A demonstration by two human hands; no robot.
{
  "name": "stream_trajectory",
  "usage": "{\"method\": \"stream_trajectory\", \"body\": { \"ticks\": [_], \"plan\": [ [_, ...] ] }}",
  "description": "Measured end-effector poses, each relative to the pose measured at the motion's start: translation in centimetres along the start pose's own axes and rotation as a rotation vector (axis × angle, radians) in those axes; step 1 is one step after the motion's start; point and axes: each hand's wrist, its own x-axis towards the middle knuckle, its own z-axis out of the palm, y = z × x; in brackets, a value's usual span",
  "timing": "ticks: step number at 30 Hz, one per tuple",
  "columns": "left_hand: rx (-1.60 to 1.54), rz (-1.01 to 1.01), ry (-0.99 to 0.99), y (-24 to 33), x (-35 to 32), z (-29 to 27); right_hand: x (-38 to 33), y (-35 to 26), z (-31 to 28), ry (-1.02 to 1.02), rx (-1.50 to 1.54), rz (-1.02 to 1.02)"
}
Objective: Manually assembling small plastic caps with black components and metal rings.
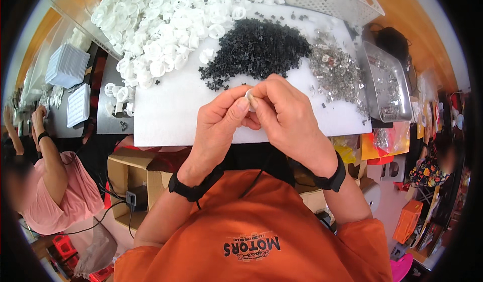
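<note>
Both hands meet over the near part of a white board [166, 116], pinching one small white plastic part [249, 97] between thumbs and fingertips. My left hand [221, 118] closes on its left side and my right hand [288, 108] on its right; the fingers cover most of it. Just beyond them lies a heap of small black cross-shaped pieces [256, 45]. A large pile of white ring-shaped plastic parts [166, 25] spreads at the far left. To the right is a scatter of small shiny metal pieces [337, 65].
At right stands a clear tray [372, 83] with metal bits; a white perforated basket [347, 3] is behind. Stacked white trays [68, 65] stand at left, near a co-worker in pink [65, 191]. Cardboard boxes [128, 176] sit below the board's edge.
</note>
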Motion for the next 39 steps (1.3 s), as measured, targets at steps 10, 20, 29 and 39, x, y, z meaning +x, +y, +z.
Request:
{"method": "stream_trajectory", "body": {
  "ticks": [10, 20, 29, 39],
  "plan": [
    [0.044, 0.007, 0.062, 0.0, -0.1, 0.5, -0.1, -0.1, 0.4, 0.033, 0.002, 0.022],
    [0.142, -0.055, 0.090, 0.7, -0.3, 1.0, -0.7, -0.6, 0.4, 0.071, 0.025, 0.057],
    [0.135, -0.045, 0.032, 0.2, -1.5, 0.3, -1.2, -0.8, -0.7, -0.059, 0.124, 0.105],
    [0.068, 0.004, -0.007, 0.5, 0.3, 0.6, 0.1, 0.3, -2.1, -0.216, 0.141, 0.351]
  ]
}}
